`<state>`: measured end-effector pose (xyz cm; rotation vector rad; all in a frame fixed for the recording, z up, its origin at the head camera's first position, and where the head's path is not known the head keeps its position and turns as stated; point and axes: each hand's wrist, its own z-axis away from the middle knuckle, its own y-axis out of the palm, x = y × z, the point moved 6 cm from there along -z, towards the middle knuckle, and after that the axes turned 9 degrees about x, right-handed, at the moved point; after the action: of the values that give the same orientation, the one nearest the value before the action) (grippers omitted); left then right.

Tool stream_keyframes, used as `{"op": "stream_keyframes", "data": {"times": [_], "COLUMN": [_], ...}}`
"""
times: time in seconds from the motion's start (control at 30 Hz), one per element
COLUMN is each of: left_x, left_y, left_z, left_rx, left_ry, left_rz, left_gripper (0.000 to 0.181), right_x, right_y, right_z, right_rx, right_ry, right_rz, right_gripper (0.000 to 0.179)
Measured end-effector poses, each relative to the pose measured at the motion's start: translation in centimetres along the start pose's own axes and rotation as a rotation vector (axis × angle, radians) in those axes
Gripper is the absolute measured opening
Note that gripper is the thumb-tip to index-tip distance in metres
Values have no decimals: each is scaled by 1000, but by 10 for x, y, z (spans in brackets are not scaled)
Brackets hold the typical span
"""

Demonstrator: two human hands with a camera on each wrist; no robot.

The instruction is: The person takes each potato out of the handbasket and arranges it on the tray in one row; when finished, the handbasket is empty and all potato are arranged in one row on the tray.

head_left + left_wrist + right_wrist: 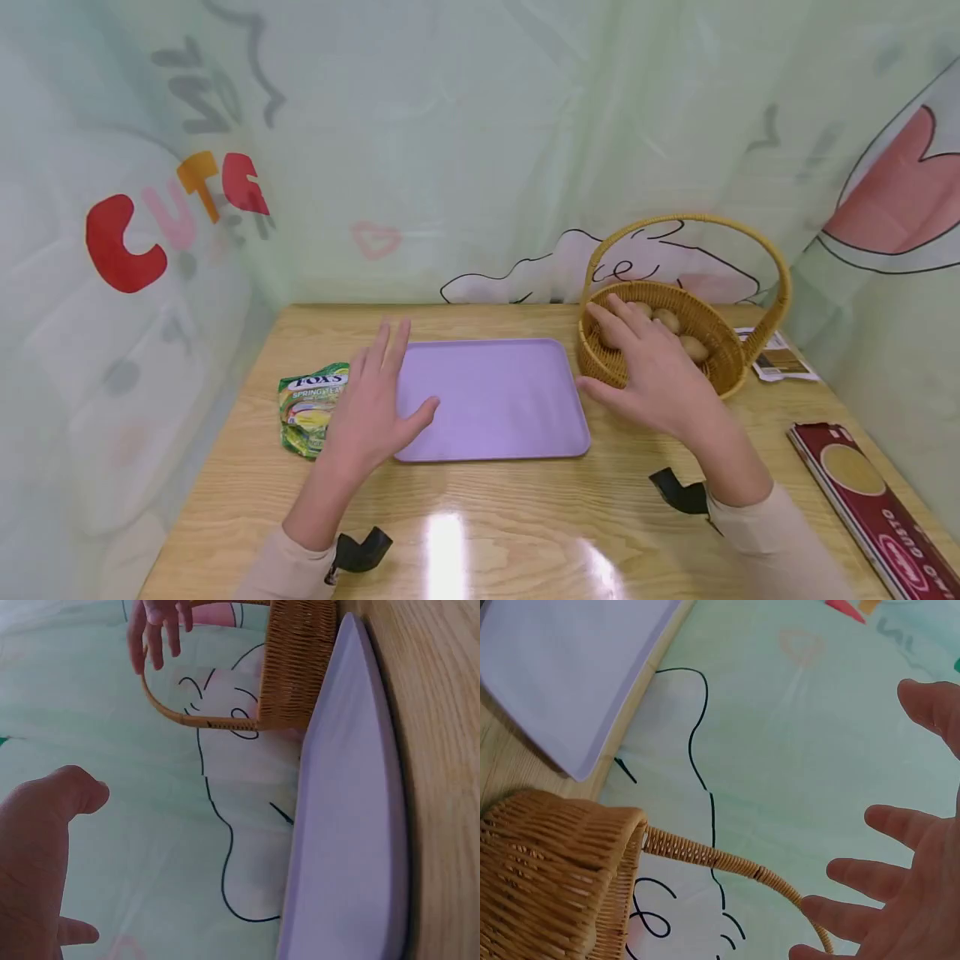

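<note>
On the wooden worktop (517,508) we see a lilac tray (491,400) lying flat near the middle and, just to its right, a wicker basket (598,360) with a tall arched handle (682,218). Inside the basket we make out several brown rounded items (693,348). The left grip (367,417) is raised, fingers and thumb extended and apart, holding nothing; in the head view we see it cover the tray's left edge and part of a green FOX'S pouch (303,408). The right grip (660,371) is likewise spread and unfilled, in front of the basket along our line of sight; whether it touches the basket we cannot tell. Beside the basket's right side we find a small packet (783,358), and nearer us a dark red box (873,504). A printed curtain (450,150) hangs behind the worktop
</note>
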<state>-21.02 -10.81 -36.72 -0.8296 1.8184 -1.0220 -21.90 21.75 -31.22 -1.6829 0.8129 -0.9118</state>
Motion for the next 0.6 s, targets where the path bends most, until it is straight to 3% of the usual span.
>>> {"op": "stream_keyframes", "data": {"times": [0.17,0.33,0.6], "left_x": [22,38,50], "left_y": [35,69,92], "left_z": [6,11,18], "left_rx": [17,42,3], "left_ry": [-64,-109,-135], "left_rz": [172,225,335], "left_gripper": [103,104,91], "right_x": [-13,-30,-56], "right_y": [-2,2,2], "right_z": [-4,-8,-15], "right_rx": [-3,-5,24], "right_ry": [31,56,96], "right_rz": [-32,-70,-88], "right_gripper": [86,90,91]}}
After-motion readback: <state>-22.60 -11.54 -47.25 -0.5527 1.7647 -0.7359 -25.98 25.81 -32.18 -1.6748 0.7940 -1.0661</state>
